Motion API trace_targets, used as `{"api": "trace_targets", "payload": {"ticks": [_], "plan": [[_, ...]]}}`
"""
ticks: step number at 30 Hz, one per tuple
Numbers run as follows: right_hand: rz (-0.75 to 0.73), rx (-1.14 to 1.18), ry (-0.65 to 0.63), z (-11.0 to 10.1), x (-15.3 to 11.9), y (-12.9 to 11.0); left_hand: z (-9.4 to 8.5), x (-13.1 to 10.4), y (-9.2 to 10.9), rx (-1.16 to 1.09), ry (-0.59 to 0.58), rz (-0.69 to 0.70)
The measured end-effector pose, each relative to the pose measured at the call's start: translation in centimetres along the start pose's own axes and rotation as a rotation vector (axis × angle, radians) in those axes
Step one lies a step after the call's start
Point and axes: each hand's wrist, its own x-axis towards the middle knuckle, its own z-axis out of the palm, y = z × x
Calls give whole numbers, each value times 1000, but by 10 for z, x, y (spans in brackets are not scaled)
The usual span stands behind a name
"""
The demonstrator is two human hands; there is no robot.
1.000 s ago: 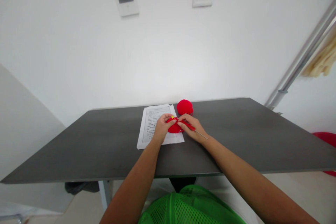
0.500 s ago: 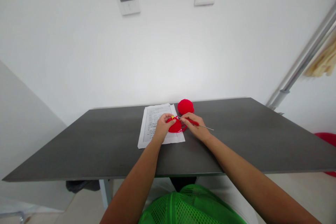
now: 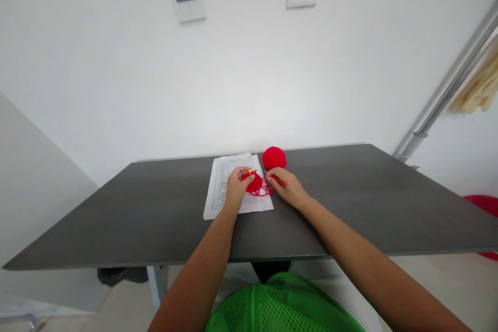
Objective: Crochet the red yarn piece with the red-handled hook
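My left hand [image 3: 236,185] pinches a small piece of red crochet work [image 3: 253,183] over the printed sheets. A yellow clip or stitch marker [image 3: 250,171] shows at the top of the piece, by my fingertips. Just to the right, my right hand [image 3: 287,182] is closed round a crochet hook [image 3: 279,181] with a red grip, its thin metal tip pointing toward the red piece but apart from it. Loose red yarn [image 3: 266,188] loops between the two hands. A ball of red yarn [image 3: 274,158] sits behind my right hand.
Printed paper sheets [image 3: 215,198] lie on the dark table [image 3: 155,207] under my left hand. The white wall [image 3: 233,78] rises at the table's far edge. Green mesh [image 3: 280,306] is at my lap, and a red basin [image 3: 484,202] stands at the far right.
My left hand has moved slightly left with the red piece, away from the hook. The hook has come off the piece, and the loose yarn between my hands looks more spread out.
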Motion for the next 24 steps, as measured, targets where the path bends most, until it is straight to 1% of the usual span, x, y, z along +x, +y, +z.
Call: {"api": "trace_targets", "payload": {"ticks": [2,4,7,10,12,15,18,20,24], "plan": [[31,-96,-73,5,-1,12,0,-1,1,-10,-51,8],[98,-170,-84,8,-1,20,1,-1,1,-4,-83,15],[83,-171,-3,8,0,21,2,-2,1,38,-87,27],[23,-99,79,4,2,8,4,-3,1,148,-98,66],[24,-66,88,1,2,-2,6,-6,1,250,-128,125],[69,-18,74,0,1,-13,9,-11,0,422,-187,248],[101,-19,17,1,0,-15,12,-14,-4,586,-235,387],[121,-37,-12,1,-1,-14,13,-15,-7,660,-259,455],[216,-43,-68,1,0,-14,13,-16,-10,732,-274,519]]}}
